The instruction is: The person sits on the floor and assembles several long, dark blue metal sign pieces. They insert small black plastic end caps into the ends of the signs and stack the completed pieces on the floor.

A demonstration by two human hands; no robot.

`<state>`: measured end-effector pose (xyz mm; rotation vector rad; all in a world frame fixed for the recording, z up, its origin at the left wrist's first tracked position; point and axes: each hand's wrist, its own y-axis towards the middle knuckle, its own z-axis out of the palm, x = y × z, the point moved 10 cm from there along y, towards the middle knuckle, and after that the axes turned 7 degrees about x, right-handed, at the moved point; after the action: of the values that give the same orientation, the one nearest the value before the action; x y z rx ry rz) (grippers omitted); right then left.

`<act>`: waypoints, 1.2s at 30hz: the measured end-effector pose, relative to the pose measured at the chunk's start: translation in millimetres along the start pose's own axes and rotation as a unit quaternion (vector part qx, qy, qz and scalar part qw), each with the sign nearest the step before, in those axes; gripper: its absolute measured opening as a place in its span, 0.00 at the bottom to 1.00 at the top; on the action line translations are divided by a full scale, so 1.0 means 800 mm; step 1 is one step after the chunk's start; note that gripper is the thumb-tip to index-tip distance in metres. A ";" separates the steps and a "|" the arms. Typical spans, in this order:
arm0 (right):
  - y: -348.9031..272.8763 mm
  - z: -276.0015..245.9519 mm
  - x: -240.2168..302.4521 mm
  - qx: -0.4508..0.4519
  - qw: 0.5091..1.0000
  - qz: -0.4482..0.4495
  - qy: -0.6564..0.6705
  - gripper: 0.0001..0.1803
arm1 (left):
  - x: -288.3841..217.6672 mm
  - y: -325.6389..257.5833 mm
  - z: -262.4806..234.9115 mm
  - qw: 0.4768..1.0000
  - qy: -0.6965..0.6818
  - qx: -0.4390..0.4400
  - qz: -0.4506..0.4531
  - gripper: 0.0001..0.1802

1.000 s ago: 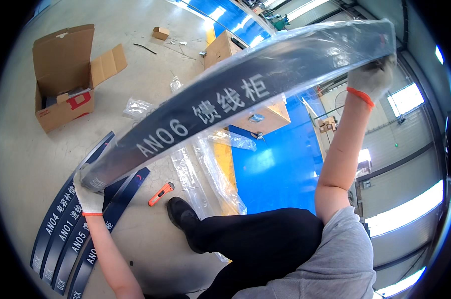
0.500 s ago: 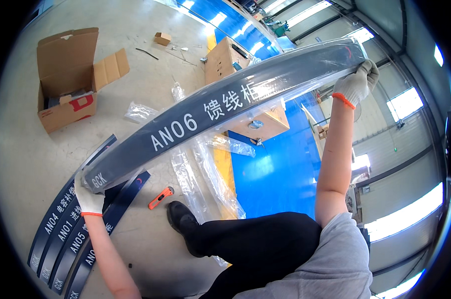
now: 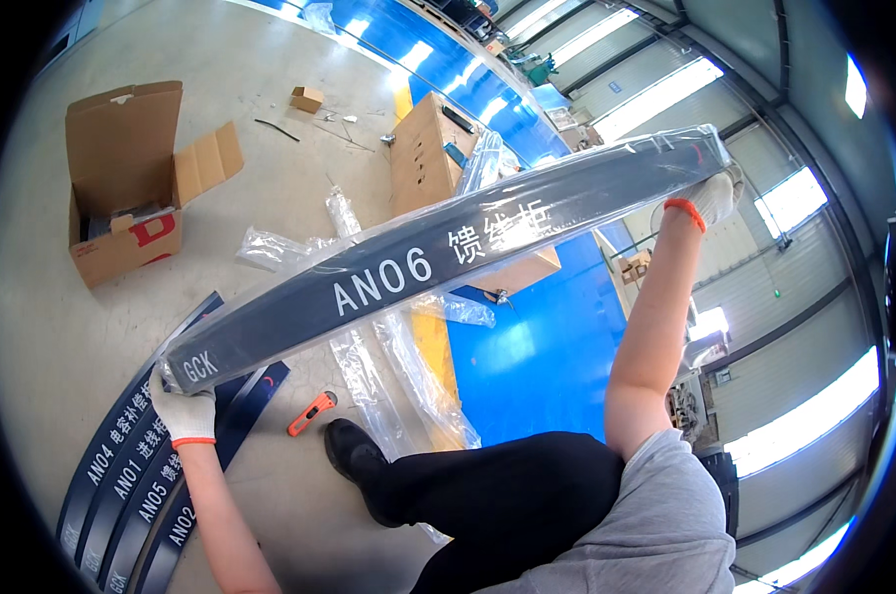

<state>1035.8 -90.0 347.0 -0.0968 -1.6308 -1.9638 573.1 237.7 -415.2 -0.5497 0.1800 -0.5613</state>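
I hold a long dark blue-grey sign panel [image 3: 448, 259] with white lettering, still wrapped in clear plastic film, stretched across the view between both hands. My left hand [image 3: 184, 411], in a white glove with an orange cuff, grips its lower left end. My right hand [image 3: 712, 199], gloved the same way, grips the upper right end at arm's length. Below the left end, several similar dark lettered panels [image 3: 131, 475] lie side by side on the floor.
An orange utility knife [image 3: 312, 413] lies on the concrete floor by my black shoe [image 3: 354, 457]. Loose clear plastic wrap [image 3: 408, 366] trails across the floor. An open cardboard box [image 3: 126, 188] stands at the left; a larger carton [image 3: 438, 158] sits behind on the blue floor area.
The panel has dropped lower and tilted, its right end coming down with my right hand. My left hand stays at the lower left end.
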 end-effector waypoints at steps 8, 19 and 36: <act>0.049 -0.088 -0.109 -0.016 0.986 0.166 -0.001 0.16 | 0.018 -0.031 0.056 0.992 0.035 0.118 -0.022 0.24; -0.081 -0.023 -0.198 0.086 0.882 0.427 0.181 0.26 | -0.028 -0.015 0.035 0.989 0.027 0.135 0.060 0.22; 0.061 -0.076 -0.098 0.145 0.976 -0.055 -0.153 0.14 | 0.049 -0.025 0.060 0.992 -0.023 0.110 -0.050 0.28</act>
<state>1142.1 -120.3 342.5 -0.2068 -2.1490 -1.8341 611.6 223.2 -364.7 -0.3578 0.0462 -0.6565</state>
